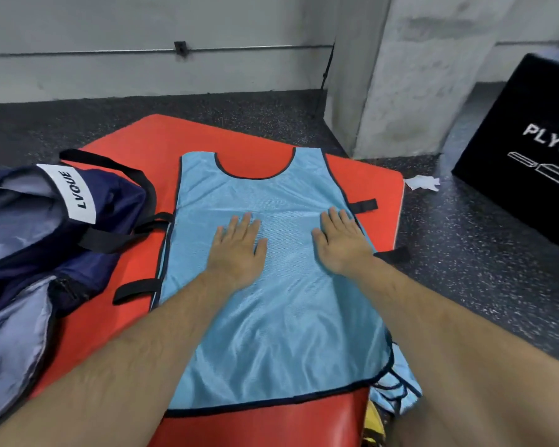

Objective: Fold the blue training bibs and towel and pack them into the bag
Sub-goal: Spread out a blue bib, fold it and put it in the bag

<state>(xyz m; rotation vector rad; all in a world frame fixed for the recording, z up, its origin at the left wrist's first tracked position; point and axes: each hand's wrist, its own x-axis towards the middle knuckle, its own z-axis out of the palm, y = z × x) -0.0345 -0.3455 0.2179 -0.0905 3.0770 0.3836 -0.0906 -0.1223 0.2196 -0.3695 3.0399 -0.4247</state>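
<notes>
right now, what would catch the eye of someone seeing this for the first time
The light blue bib spread flat in the middle of the orange-red mat stands out most, with the left hand and right hand pressed flat on it, side by side. To its left lies the open navy bag with a white LVQUE label; far right on the dark floor stands a black box.

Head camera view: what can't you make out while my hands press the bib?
Head view:
Bag: inside cut off by the left edge and hidden by its own folds.
Blue cloth at lower right: mostly under the right forearm; bib or towel, cannot tell.
Yellow thing at the bottom: hidden by the mat and that forearm.
Black box: lettering cut off by the right edge.
White scrap: too small to identify.
</notes>
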